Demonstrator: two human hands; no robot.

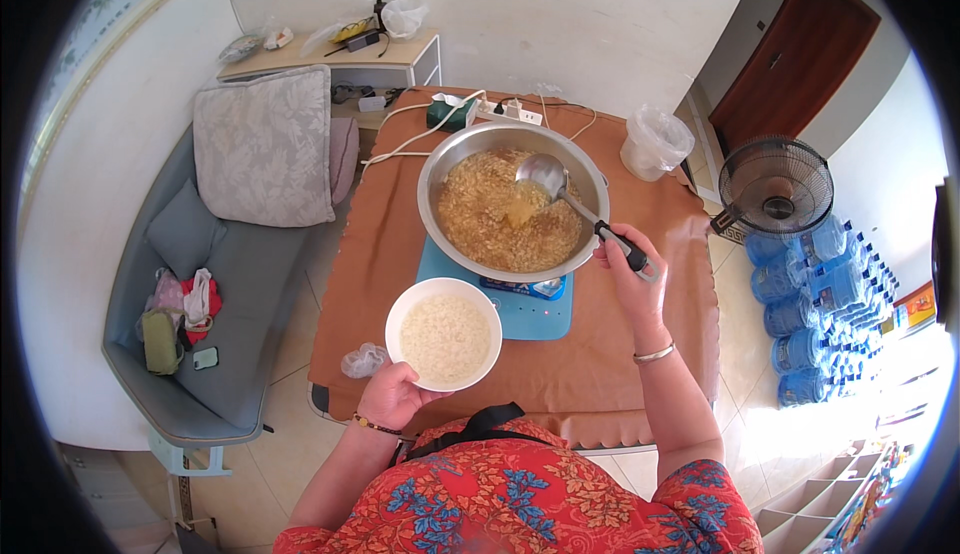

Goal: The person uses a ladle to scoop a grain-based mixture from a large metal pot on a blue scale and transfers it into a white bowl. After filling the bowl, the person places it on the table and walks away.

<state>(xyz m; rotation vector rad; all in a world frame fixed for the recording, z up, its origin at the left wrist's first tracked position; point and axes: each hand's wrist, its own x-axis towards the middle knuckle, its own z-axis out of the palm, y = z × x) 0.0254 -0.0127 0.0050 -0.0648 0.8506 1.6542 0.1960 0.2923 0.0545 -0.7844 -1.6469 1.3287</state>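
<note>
My left hand [400,398] grips the near rim of a white bowl [393,359], which holds a pale, grainy food with liquid. My right hand [634,273] is closed around the black and grey handle of a metal ladle [541,171]. The ladle's head is tilted over a wide metal basin [598,243], and yellowish liquid falls from it. Inside the basin is a brownish, grainy soup [495,216]. Beneath the basin sits a light-blue cooktop [517,321] with a small red light. The bowl is held in front of the cooktop's left corner.
A brown cloth [630,374] covers the table. Behind the basin are a green tissue box [450,113] and a power strip [517,113] with white cords. A plastic-lined bin [652,145] stands at the back right, near a fan [776,190]. Crumpled plastic [364,360] lies left of the bowl.
</note>
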